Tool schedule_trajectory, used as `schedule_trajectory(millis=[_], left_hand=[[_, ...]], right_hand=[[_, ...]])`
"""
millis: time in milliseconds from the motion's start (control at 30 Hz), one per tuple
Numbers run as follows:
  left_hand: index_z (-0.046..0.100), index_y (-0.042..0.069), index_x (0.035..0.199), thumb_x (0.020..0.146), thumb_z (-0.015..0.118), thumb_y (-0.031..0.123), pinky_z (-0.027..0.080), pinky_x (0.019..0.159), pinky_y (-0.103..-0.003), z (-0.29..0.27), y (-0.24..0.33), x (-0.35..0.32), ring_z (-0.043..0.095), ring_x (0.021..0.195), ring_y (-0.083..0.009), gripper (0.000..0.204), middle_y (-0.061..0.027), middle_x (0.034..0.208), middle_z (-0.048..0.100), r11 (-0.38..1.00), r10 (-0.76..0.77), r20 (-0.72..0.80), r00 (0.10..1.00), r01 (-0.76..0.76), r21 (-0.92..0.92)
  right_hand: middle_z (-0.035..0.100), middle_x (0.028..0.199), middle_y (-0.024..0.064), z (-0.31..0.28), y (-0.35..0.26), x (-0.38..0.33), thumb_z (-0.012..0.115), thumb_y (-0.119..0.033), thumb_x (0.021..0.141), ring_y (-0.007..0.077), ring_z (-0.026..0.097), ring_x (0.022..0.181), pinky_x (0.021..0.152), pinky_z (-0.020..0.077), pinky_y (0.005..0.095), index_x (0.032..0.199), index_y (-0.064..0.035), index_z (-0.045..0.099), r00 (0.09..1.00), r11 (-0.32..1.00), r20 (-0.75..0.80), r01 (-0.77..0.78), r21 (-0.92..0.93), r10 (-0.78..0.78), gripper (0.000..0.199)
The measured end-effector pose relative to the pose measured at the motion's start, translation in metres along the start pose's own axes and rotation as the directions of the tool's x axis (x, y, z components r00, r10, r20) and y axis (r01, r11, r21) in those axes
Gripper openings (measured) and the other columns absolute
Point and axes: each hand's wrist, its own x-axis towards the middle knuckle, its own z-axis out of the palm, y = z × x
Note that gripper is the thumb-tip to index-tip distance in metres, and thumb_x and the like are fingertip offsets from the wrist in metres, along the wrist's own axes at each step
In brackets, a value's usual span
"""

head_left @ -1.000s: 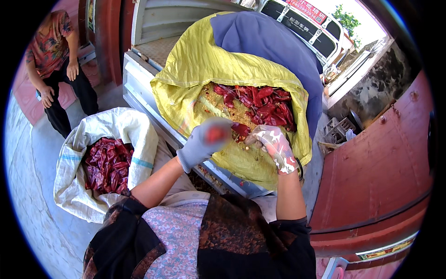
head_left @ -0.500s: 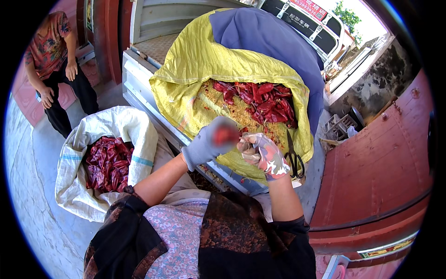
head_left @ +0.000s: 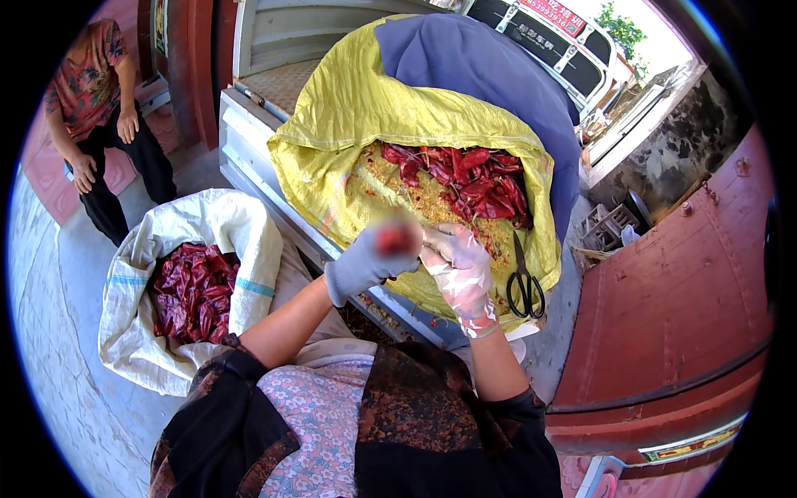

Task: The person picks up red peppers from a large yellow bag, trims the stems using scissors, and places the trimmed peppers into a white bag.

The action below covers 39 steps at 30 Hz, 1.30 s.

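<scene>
The truck (head_left: pixel 249 145) is standing with its bed open in a paved yard, a rust-red metal door (head_left: pixel 664 299) rising along the right and a stained wall (head_left: pixel 677 124) showing behind it. A seated person (head_left: pixel 95 91) in a patterned top is resting both hands on the legs at the far left. On the bed's edge a yellow woven sack (head_left: pixel 332 124) is lying open, and a blue cloth (head_left: pixel 481 66) is covering its far side. Pale seeds (head_left: pixel 423 199) are littering the sack's inside, and black-handled scissors (head_left: pixel 525 290) are lying near its right edge. On the grey floor (head_left: pixel 66 324), a white sack (head_left: pixel 249 220) is gaping with its rim rolled outward.

The peppers (head_left: pixel 481 183) in the yellow sack are gleaming bright red, wrinkled and flattened; those in the white one are looking darker, almost maroon. Above the yellow sack's near edge, the grey-gloved left hand (head_left: pixel 361 261) is holding a red thing (head_left: pixel 394 241), too blurred to make out, its fingers curling around it. The camouflage-gloved right hand (head_left: pixel 459 270) is meeting it, fingers bending close together; whether they are pinching anything, I cannot tell.
</scene>
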Motion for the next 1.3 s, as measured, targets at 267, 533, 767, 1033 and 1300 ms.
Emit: schedule_trajectory(millis=[267, 533, 767, 1033, 1300], left_hand=[[0.056, 0.005, 0.096, 0.076, 0.065, 0.009, 0.040, 0.052, -0.024, -0.003, 0.015, -0.006, 0.049, 0.056, -0.0084, 0.022, -0.0015, 0.071, 0.055, 0.922, -0.189, 0.217, 0.958, 0.250, -0.297], [0.056, 0.004, 0.090, 0.079, 0.062, 0.011, 0.029, 0.047, -0.022, -0.001, 0.020, -0.007, 0.041, 0.051, -0.0068, 0.014, 0.0001, 0.064, 0.049, 0.819, -0.205, 0.308, 0.929, 0.335, -0.465], [0.060, 0.001, 0.099, 0.077, 0.067, 0.014, 0.036, 0.059, -0.019, 0.000, -0.001, -0.005, 0.046, 0.068, -0.0048, 0.027, 0.0014, 0.080, 0.056, 0.853, -0.183, 0.244, 0.952, 0.277, -0.441], [0.060, -0.002, 0.100, 0.076, 0.067, 0.013, 0.038, 0.065, -0.020, 0.003, 0.009, -0.006, 0.048, 0.073, -0.0057, 0.029, 0.0014, 0.083, 0.056, 0.871, -0.185, 0.192, 0.964, 0.251, -0.422], [0.057, 0.002, 0.086, 0.084, 0.058, 0.011, 0.027, 0.047, -0.023, -0.011, 0.006, -0.014, 0.035, 0.051, -0.0061, 0.009, 0.0036, 0.060, 0.044, 0.764, -0.128, 0.112, 0.985, 0.170, -0.623]], right_hand=[[0.061, 0.083, 0.0047, -0.010, -0.005, 0.000, 0.069, -0.010, 0.068, 0.0234, 0.060, 0.069, 0.057, 0.0492, 0.0338, 0.098, -0.0129, 0.066, 0.959, 0.913, 0.108, 0.283, -0.294, -0.263, 0.031], [0.062, 0.083, 0.0061, -0.006, 0.002, -0.004, 0.066, -0.007, 0.074, 0.0218, 0.061, 0.068, 0.058, 0.0486, 0.0305, 0.088, -0.0085, 0.063, 0.988, 0.991, 0.086, 0.130, -0.009, -0.129, 0.014], [0.062, 0.085, 0.0016, 0.017, 0.008, -0.022, 0.058, -0.012, 0.086, 0.0062, 0.053, 0.070, 0.055, 0.0406, 0.0215, 0.090, -0.0040, 0.060, 0.815, 0.529, 0.156, -0.494, 0.690, 0.558, 0.009], [0.052, 0.077, -0.0042, 0.009, 0.008, -0.015, 0.054, -0.021, 0.089, 0.0017, 0.040, 0.057, 0.046, 0.0297, 0.0154, 0.102, -0.0024, 0.056, 0.683, 0.084, 0.390, -0.551, 0.831, 0.617, 0.023], [0.065, 0.096, 0.0069, -0.010, 0.041, -0.010, 0.058, -0.023, 0.085, 0.0241, 0.062, 0.073, 0.065, 0.0478, 0.0338, 0.097, -0.0016, 0.062, 0.869, 0.903, 0.432, -0.365, 0.227, 0.243, 0.024]])
